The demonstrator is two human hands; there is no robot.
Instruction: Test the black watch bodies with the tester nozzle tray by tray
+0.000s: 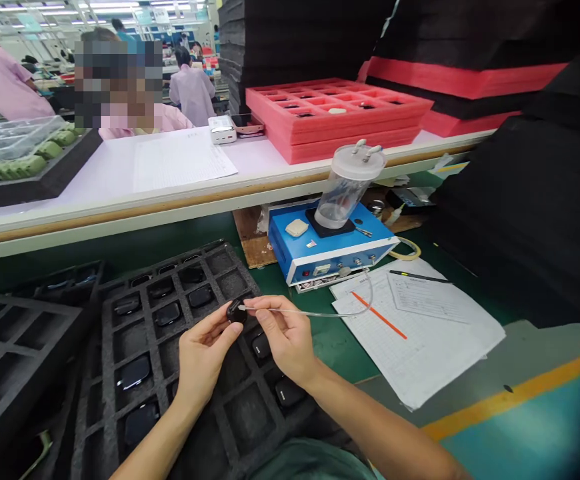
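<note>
Between the fingers and thumb of my left hand is a small black watch case, raised over the foam tray. My right hand pinches the end of a thin clear tube, its pale tip touching or very close to the case. The tube curves back to the front of a blue box-shaped machine. Below both hands lies a black foam tray with square pockets, several of them holding dark watch cases such as this one.
A clear cylinder stands on the machine. Papers with a pen lie to the right. Red foam trays sit on the shelf above, and black foam stacks rise at right. Another foam tray lies left. Several people are beyond the shelf.
</note>
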